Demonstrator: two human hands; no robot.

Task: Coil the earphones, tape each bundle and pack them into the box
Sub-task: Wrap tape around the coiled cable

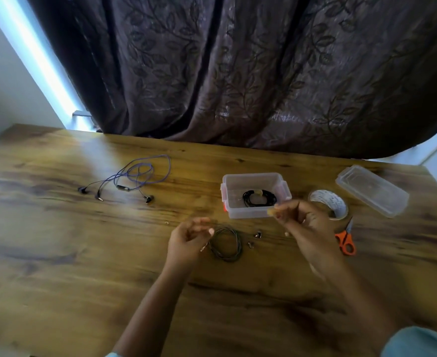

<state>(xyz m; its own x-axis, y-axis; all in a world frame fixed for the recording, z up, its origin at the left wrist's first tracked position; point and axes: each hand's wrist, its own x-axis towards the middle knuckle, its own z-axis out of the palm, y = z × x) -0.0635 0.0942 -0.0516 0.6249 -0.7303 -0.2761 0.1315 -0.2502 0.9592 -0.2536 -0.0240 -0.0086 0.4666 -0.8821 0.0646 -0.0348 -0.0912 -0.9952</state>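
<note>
A grey earphone coil (pixel 226 244) lies on the wooden table (pixel 83 253), its earbuds (pixel 254 238) loose to its right. My left hand (pixel 187 240) sits at the coil's left side, fingers curled by the jack; whether it grips the wire is unclear. My right hand (pixel 303 222) is raised in front of the box and pinches a small piece of tape (pixel 272 212). The clear plastic box (pixel 254 195) holds one taped black earphone bundle (pixel 258 197). Purple earphones (pixel 132 176) lie uncoiled at the far left.
A tape roll (pixel 329 204) stands right of the box, with orange-handled scissors (pixel 345 240) in front of it. The box lid (pixel 372 190) lies at the far right. A dark curtain (pixel 238 73) hangs behind the table.
</note>
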